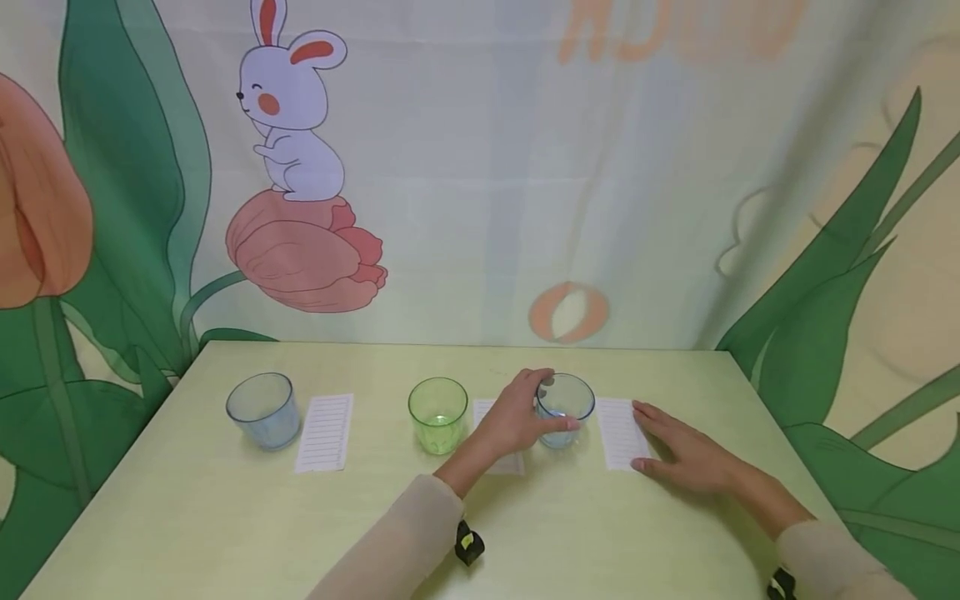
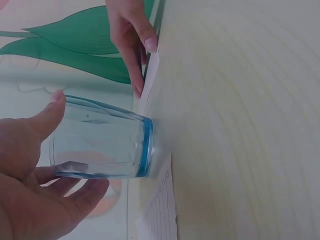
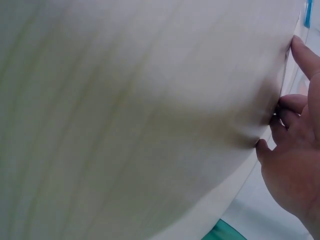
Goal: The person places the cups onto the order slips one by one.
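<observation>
My left hand (image 1: 513,421) holds a clear bluish glass cup (image 1: 567,398) on the right part of the table. The left wrist view shows the thumb along one side of this cup (image 2: 102,140) and the fingers around the other, its thick blue base close to the tabletop. Just right of the cup lies a lined paper slip (image 1: 621,437). My right hand (image 1: 686,454) rests at that slip's right edge, fingers extended and fingertips touching it. In the right wrist view, the right hand's (image 3: 295,160) fingertips press down at the table surface.
A green glass cup (image 1: 438,417) stands left of my left hand, with a second paper slip (image 1: 506,463) partly hidden under the forearm. Farther left are another bluish cup (image 1: 264,412) and a third slip (image 1: 325,433). A printed curtain (image 1: 450,167) hangs behind the table (image 1: 225,525).
</observation>
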`<action>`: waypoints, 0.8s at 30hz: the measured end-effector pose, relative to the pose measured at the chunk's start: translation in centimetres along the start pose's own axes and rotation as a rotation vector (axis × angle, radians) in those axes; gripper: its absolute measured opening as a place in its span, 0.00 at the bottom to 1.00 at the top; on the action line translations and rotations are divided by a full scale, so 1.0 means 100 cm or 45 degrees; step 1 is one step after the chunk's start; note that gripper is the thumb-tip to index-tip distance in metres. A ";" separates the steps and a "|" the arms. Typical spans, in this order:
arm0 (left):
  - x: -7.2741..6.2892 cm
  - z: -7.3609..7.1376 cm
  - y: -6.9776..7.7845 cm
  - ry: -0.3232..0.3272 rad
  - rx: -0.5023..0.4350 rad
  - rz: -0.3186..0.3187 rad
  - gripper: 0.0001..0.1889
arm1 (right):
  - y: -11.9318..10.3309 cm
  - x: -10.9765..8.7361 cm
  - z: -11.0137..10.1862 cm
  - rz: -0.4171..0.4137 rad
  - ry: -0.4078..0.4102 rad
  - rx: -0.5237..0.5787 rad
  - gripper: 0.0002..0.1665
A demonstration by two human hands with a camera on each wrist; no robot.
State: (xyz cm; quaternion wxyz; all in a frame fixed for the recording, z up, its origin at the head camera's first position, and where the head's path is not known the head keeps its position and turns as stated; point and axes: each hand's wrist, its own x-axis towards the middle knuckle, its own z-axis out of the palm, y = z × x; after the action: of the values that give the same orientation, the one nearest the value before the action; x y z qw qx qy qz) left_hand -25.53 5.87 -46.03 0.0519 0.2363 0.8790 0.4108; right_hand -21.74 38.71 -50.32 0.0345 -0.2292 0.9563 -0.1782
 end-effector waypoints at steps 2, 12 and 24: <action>0.003 -0.001 0.000 0.007 0.003 -0.011 0.48 | 0.000 0.001 0.000 0.001 -0.005 0.008 0.55; 0.028 0.021 0.022 0.012 0.038 0.072 0.49 | 0.006 -0.003 0.002 0.035 -0.003 0.062 0.54; 0.052 0.055 0.039 0.058 0.099 0.110 0.49 | 0.006 -0.002 0.003 0.012 0.019 0.067 0.53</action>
State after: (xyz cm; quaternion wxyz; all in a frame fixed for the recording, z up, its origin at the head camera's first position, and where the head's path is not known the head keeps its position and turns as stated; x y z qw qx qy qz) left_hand -27.11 14.20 -46.22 0.0049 0.2664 0.8843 0.3833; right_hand -21.80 39.25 -50.79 0.0341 -0.2222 0.9526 -0.2050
